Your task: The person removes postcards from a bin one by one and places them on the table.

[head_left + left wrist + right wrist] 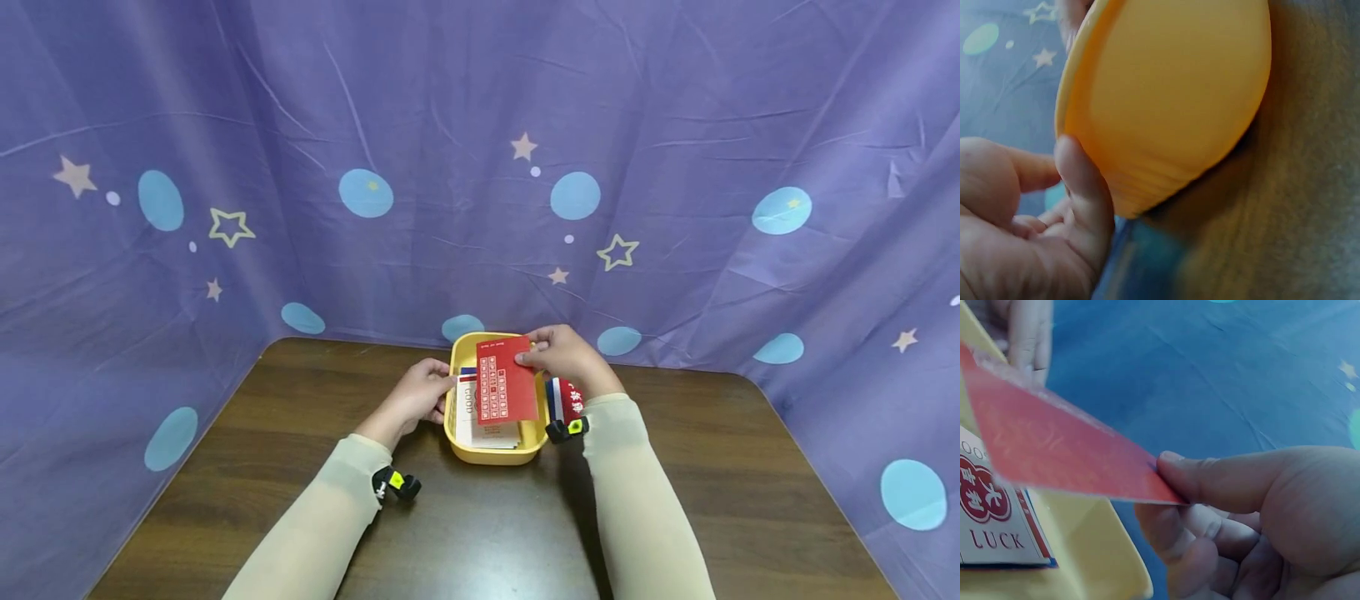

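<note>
My right hand (566,358) pinches the upper right edge of a red envelope (495,392) printed with white characters. In the right wrist view the thumb lies on top of the envelope and the fingers beneath. The envelope is tilted above a yellow plastic basket (498,457). Inside the basket lie white printed papers (997,537) reading GOOD LUCK, with red and blue edges, partly covered by the envelope in the head view. At the basket's left side, my left hand (416,393) holds the rim between thumb and finger; its other fingers are curled below.
Right of the basket, partly hidden by the right wrist, is a red, white and blue printed item (566,400). Everything stands on a brown wooden table (697,492). A purple curtain (480,108) with stars and dots closes off the back and sides.
</note>
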`<state>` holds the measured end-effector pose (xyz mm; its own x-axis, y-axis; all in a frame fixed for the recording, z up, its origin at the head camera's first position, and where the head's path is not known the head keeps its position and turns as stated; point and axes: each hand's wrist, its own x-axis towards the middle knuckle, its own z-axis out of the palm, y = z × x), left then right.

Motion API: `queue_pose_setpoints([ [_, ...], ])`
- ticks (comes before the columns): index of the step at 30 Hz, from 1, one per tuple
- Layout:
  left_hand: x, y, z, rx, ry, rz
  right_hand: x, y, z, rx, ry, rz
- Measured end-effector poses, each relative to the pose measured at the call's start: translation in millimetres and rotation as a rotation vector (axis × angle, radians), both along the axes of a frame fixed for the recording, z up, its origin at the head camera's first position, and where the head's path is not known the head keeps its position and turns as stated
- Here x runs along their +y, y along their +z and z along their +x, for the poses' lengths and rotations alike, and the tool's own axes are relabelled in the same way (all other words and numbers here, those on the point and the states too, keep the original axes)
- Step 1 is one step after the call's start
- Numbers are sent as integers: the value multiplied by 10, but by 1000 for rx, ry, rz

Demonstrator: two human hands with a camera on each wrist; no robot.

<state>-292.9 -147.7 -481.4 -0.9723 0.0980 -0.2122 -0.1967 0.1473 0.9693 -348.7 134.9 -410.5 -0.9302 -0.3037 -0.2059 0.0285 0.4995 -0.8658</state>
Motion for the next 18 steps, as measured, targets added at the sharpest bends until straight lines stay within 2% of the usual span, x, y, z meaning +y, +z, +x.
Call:
queue_pose_setpoints([
  [3,-45,-87,-37,-23,-18,88,134,-26,60,6,-8,-68],
  [7,-85,-145,-61,-45,-37,166,292,-58,95,5,-33,-132],
  [13,-134,-200,-83,-55,-72,229,555,-96,80,-21,-68,-212],
  [18,-158,-241,-89,-51,-104,266,762,-136,71,-10,-87,-223],
])
